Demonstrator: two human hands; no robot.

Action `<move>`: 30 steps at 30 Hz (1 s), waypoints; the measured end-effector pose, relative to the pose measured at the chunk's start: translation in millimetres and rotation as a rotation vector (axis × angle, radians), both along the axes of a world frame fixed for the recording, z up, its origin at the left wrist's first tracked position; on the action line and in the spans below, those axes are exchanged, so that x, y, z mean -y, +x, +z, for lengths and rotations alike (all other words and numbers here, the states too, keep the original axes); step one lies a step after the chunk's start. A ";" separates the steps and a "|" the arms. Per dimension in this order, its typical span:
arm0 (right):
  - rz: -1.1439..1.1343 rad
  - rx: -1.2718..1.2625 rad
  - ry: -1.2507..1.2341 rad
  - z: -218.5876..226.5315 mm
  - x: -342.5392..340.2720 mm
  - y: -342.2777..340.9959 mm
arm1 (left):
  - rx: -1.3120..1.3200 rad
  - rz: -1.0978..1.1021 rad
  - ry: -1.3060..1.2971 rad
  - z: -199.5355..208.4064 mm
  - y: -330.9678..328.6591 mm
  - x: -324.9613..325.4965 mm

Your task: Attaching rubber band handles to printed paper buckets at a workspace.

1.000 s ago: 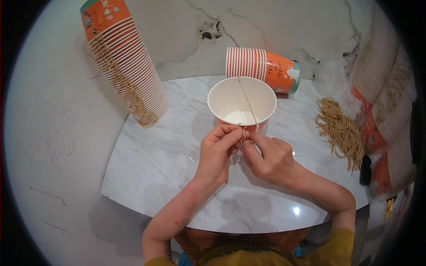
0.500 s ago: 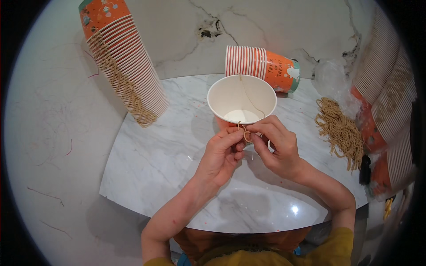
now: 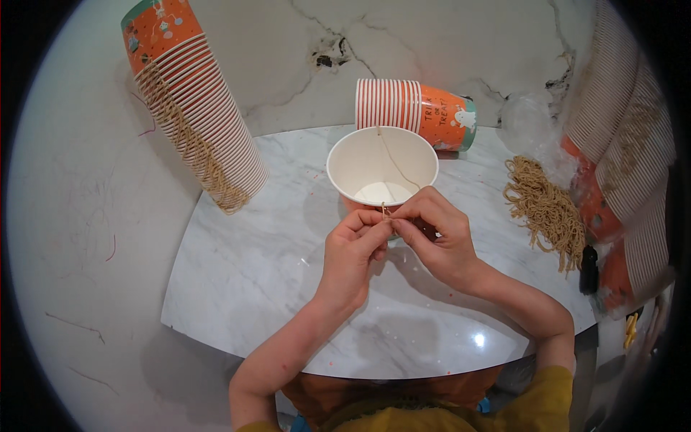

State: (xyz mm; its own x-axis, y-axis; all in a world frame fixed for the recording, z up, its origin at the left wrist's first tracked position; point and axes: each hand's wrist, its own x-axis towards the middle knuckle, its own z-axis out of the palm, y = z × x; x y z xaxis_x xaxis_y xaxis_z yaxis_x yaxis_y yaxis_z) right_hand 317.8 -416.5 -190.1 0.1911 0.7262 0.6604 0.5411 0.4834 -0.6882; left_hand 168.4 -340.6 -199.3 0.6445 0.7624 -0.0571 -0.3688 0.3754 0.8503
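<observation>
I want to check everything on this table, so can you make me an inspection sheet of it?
Surface: white marble table, a few red specks.
Job's things: open paper cup, white inside; thin string crosses it to the near rim.
Clutter: tall cup stack with strings, lying cup stack, loose string bundle, more stacks at right.
Hands: left hand and right hand pinch the string at the cup's near rim.
Cables: nothing seen.
Surroundings: pale marbled floor.
</observation>
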 end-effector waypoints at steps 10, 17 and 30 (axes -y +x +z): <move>-0.031 0.239 0.033 -3.9 0.5 -1.1 | 0.056 -0.096 -0.099 2.9 -3.2 -4.1; 0.095 0.263 0.004 1.9 5.5 -3.7 | 0.004 -0.168 -0.022 4.5 -11.1 -12.5; -0.223 0.403 0.148 11.4 1.9 -9.3 | -0.286 0.261 0.663 10.4 -3.7 3.5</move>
State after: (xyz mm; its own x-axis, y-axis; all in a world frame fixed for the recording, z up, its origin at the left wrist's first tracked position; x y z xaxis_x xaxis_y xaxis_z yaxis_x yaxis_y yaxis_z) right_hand 308.6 -418.4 -178.6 0.0392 0.5893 0.8070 0.8519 0.4023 -0.3352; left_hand 164.7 -344.1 -189.0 0.4680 0.8208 0.3275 -0.1070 -0.3152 0.9430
